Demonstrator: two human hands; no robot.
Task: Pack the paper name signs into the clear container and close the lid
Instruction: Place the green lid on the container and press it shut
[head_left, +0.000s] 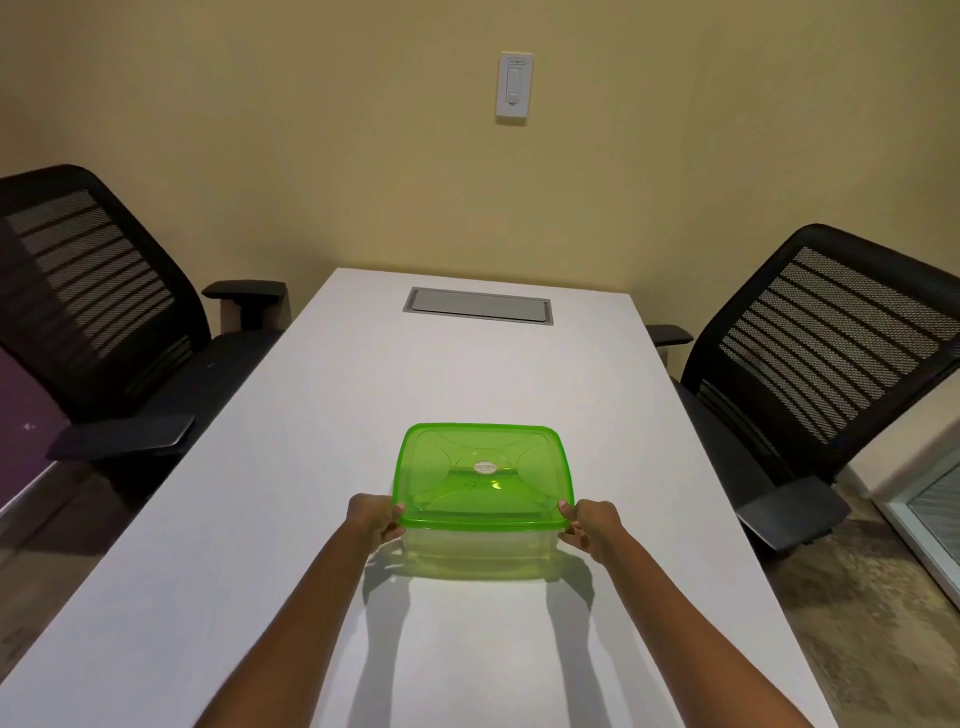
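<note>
Container (480, 545) sits lidded, your left hand (371, 519) and right hand (592, 525) pinching the green lid's (483, 473) near corners; no signs visible, so lift it off first.

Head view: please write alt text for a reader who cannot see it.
Two bare hands, left hand and right hand, grip the near corners of a clear container with a green lid on a white table. Black office chairs stand at both sides.
</note>
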